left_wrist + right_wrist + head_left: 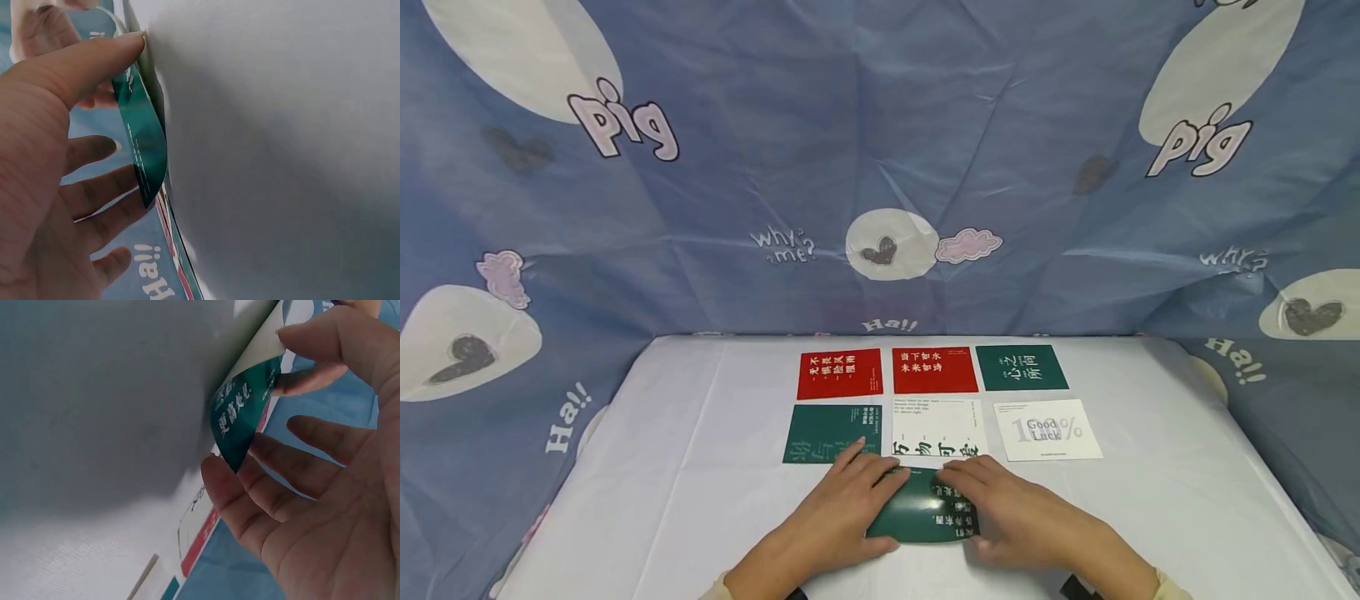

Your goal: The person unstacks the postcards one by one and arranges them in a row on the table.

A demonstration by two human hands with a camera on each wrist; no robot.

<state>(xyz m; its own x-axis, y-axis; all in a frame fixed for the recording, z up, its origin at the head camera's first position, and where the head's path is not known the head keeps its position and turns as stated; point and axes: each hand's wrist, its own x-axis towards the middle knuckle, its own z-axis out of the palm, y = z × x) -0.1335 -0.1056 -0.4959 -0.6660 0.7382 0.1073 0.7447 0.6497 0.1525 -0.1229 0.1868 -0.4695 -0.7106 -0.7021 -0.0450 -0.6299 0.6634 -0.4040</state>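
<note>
A green card (917,508) with white Chinese characters is held between both hands near the front of the table, its surface bowed. My left hand (842,512) grips its left side, thumb at the near edge and fingers at the far edge. My right hand (1026,510) holds the right side in the same way, its fingers partly covering the print. In the left wrist view the card (147,140) shows as a curved green strip between thumb and fingers. Its pale underside and a pointed corner appear on the card (240,415) in the right wrist view.
Beyond the hands, two rows of cards lie on the white tabletop (647,475). The far row has two red cards (838,373) and a green card (1022,367). Nearer lie a green card (823,425), a white card (936,421) and a "Good Luck" card (1048,446).
</note>
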